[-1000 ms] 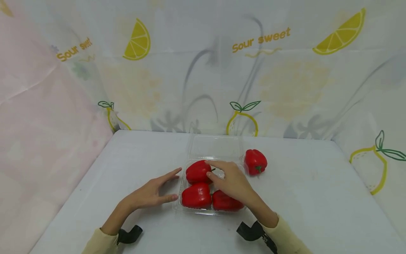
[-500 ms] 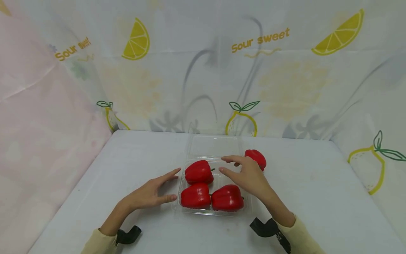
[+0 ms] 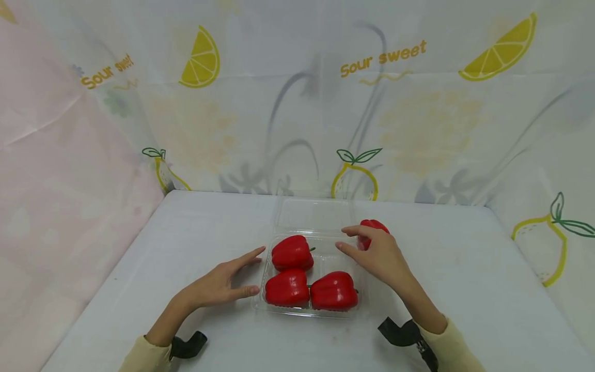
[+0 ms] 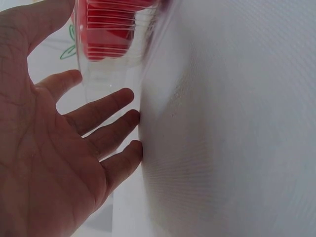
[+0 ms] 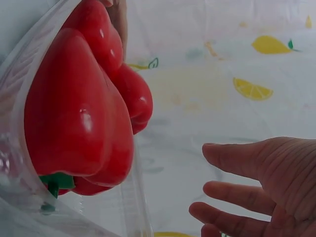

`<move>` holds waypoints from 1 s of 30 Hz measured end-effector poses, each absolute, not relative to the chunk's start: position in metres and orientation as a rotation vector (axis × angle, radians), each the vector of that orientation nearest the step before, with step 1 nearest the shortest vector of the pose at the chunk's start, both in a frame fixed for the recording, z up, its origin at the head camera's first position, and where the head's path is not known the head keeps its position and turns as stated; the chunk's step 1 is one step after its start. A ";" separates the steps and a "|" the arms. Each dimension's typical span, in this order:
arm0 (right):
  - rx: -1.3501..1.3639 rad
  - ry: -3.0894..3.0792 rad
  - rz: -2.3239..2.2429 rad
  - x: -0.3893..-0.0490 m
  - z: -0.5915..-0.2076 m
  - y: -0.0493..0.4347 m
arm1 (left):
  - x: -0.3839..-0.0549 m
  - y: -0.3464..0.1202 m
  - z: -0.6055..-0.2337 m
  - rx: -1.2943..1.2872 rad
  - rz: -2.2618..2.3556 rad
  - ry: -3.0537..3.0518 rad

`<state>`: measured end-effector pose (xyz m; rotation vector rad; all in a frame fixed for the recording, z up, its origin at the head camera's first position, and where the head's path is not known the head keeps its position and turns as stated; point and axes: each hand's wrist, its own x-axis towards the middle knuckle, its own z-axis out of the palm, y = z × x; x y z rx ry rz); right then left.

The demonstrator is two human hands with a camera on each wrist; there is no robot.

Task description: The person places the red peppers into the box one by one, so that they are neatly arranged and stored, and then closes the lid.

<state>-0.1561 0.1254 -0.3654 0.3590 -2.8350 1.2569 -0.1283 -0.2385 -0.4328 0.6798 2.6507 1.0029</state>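
Three red bell peppers lie in a clear plastic clamshell box [image 3: 302, 312]: a back-left pepper [image 3: 291, 252], a front-left pepper [image 3: 287, 288] and a front-right pepper [image 3: 333, 291]. A loose red pepper [image 3: 374, 224] sits on the table by the box's back right corner, mostly hidden behind my right hand [image 3: 380, 256]. In the right wrist view, this hand shows spread fingers with nothing between them. My left hand [image 3: 220, 283] stays beside the box's left side, thumb and fingers apart; the left wrist view shows its fingertips [image 4: 134, 148] down at the table.
The box's clear lid [image 3: 316, 214] is folded back, away from me, toward the fabric backdrop [image 3: 297, 103]. White cloth covers the table [image 3: 465, 289]. Black wrist mounts [image 3: 189, 345] hang under both sleeves.
My right hand has left the peppers in the box and moved right, now over the loose pepper. The left hand and the peppers have stayed put.
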 end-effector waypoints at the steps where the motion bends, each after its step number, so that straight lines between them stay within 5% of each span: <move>1: 0.354 -2.830 1.261 -0.156 -0.366 0.127 | -0.128 -0.238 -0.432 0.679 1.003 2.651; 30: 0.171 -2.838 1.326 -0.171 -0.381 0.173 | -0.129 -0.238 -0.430 0.680 1.009 2.643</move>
